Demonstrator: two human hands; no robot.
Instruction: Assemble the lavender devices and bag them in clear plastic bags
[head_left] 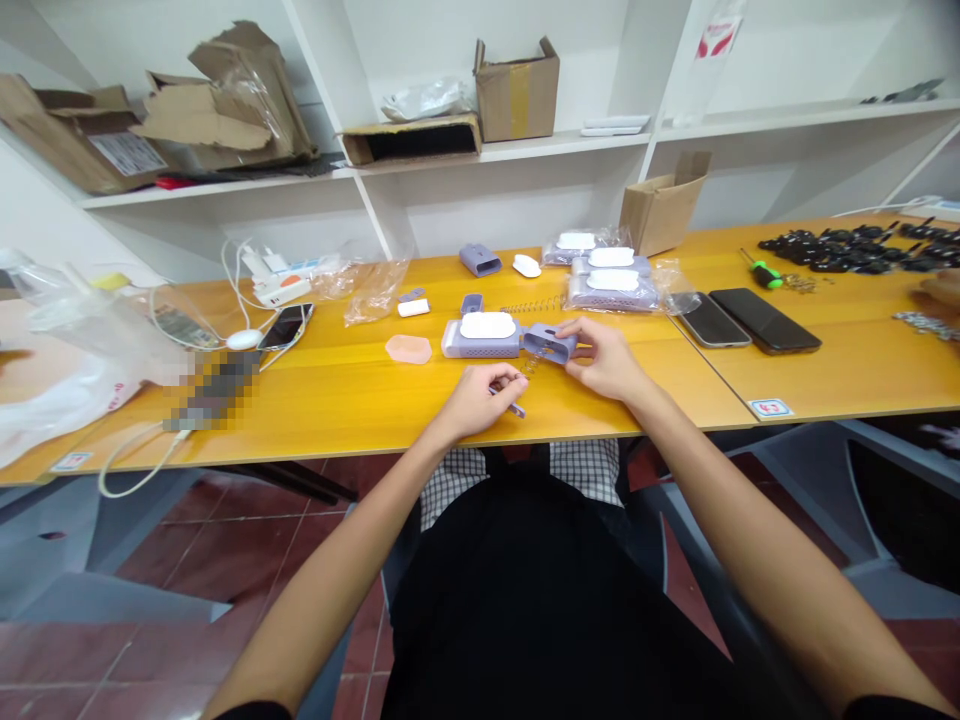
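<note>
My right hand (604, 357) grips a small lavender plastic housing (550, 343) just above the yellow table (337, 400). My left hand (481, 397) is closed in a pinch on a thin metal spring (525, 370) and a small lavender piece, right beside the housing. Just behind my hands lies an assembled lavender unit with a white top (484, 335). A pale pink cap (409, 349) rests to its left.
Bagged finished units (609, 280), a long spring (534, 303), loose lavender and white parts (480, 260), two phones (742, 320), a green screwdriver (763, 272) and black parts (847, 250) lie on the table. Left: chargers, a phone (285, 325), plastic bags. Cardboard boxes fill the shelves behind.
</note>
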